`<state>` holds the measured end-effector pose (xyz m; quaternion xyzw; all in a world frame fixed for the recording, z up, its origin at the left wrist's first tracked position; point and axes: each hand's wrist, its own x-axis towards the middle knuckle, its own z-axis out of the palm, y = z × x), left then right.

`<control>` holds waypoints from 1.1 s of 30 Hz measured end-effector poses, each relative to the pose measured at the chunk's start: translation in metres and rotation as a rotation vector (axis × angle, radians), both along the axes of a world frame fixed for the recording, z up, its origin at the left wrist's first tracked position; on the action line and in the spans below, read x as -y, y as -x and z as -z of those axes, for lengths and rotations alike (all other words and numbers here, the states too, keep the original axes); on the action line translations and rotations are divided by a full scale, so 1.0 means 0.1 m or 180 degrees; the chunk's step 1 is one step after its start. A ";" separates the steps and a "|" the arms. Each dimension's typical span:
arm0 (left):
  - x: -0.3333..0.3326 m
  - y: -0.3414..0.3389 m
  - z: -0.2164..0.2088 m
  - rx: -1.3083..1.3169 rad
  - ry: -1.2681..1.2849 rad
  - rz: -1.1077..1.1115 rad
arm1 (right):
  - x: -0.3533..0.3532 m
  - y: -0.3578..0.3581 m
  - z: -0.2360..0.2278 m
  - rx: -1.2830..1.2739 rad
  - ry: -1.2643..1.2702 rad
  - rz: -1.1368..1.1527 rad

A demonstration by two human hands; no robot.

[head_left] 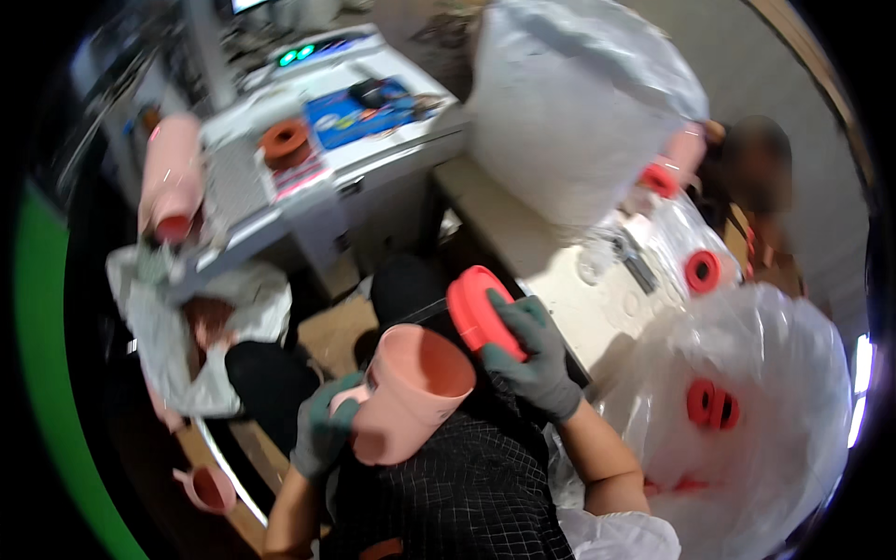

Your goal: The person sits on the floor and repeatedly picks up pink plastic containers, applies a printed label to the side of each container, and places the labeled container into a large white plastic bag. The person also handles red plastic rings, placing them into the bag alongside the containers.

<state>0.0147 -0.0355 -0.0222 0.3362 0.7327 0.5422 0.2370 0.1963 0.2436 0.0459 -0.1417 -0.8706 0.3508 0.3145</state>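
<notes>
Left hand, grey-gloved: fingers curled around the handle side of a pink plastic mug, thumb side hidden. The mug is tilted, open mouth facing up and to the right, held over the person's lap above a black checked apron.

Right hand, grey-gloved: fingers spread and pressed flat over a red round lid, which is gripped on edge just above the mug's rim, close to it; contact between the two cannot be told.

To the right, on the pale desk, clear plastic bags hold more red lids, showing through the film; another red lid sits higher up in a second clear bag. A large white sack stands at the desk's far end.

Upper left: a white machine bench carries a blue rectangular tray and an orange-red ring-shaped part. A stack of pink mugs leans at its left edge. Below it, a crumpled white bag on the floor; a single pink mug lies lower left.
</notes>
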 end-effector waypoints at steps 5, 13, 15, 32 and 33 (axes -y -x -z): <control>0.26 -0.08 0.11 0.0577 -0.0572 0.0025 | 0.32 0.47 0.14 0.0006 -0.0398 -0.1315; 0.20 -0.11 0.18 0.0367 -0.0382 -0.0069 | 0.24 0.34 0.28 0.0251 -0.0025 -0.1646; 0.21 -0.17 0.22 0.0310 -0.0383 -0.0136 | 0.21 0.28 0.34 0.0337 0.0062 -0.1670; 0.19 -0.57 -0.15 -0.1001 0.0109 -0.0319 | -0.23 0.99 0.30 -0.0232 0.3439 -0.1487; 0.17 -0.59 -0.20 -0.0889 0.0176 -0.0237 | -0.13 1.08 0.31 0.0263 0.3023 -0.1927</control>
